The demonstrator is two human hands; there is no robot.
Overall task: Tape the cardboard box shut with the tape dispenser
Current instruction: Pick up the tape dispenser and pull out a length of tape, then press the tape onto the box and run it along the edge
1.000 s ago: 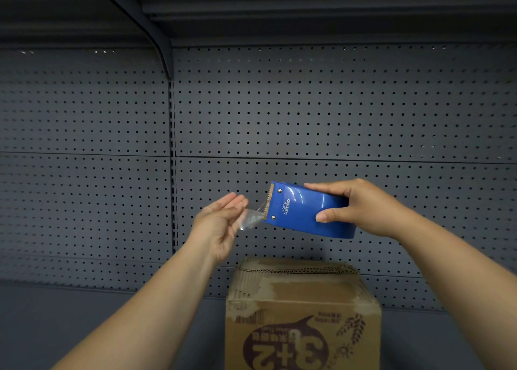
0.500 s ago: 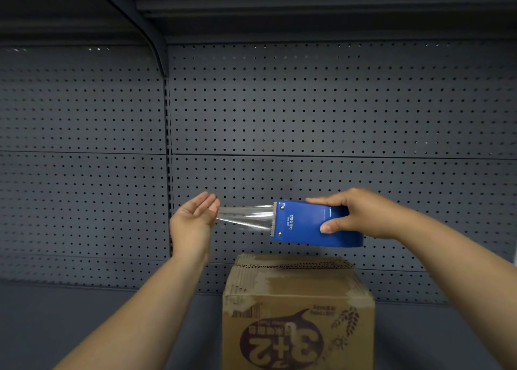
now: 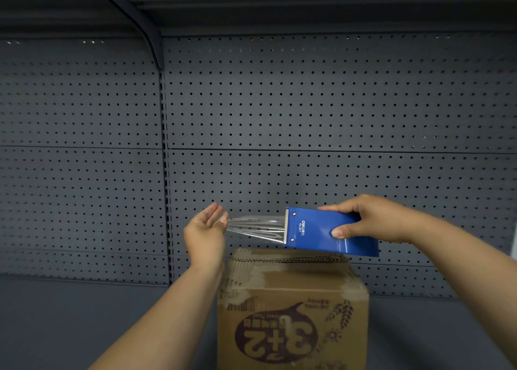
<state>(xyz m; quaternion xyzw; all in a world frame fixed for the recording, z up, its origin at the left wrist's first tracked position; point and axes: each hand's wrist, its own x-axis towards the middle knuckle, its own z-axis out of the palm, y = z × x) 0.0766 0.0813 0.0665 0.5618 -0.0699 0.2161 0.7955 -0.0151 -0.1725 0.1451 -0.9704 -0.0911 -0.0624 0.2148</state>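
Note:
A brown cardboard box (image 3: 292, 308) with upside-down dark print stands on the shelf at the bottom centre, its top flaps folded down. My right hand (image 3: 366, 220) grips a blue tape dispenser (image 3: 327, 231) just above the box, its toothed blade pointing left. A strip of clear tape (image 3: 256, 227) stretches from the blade to my left hand (image 3: 205, 229), which pinches the tape's end between thumb and fingers, the other fingers spread upward. Both hands hover above the box without touching it.
A dark grey pegboard wall (image 3: 307, 117) rises right behind the box. The grey shelf surface (image 3: 84, 313) spreads left and right of the box. An upper shelf and a curved bracket (image 3: 145, 28) hang overhead.
My left hand pulled the tape out from the dispenser to the left, from a short tab to a long strip. The dispenser levelled out and sank a little toward the box.

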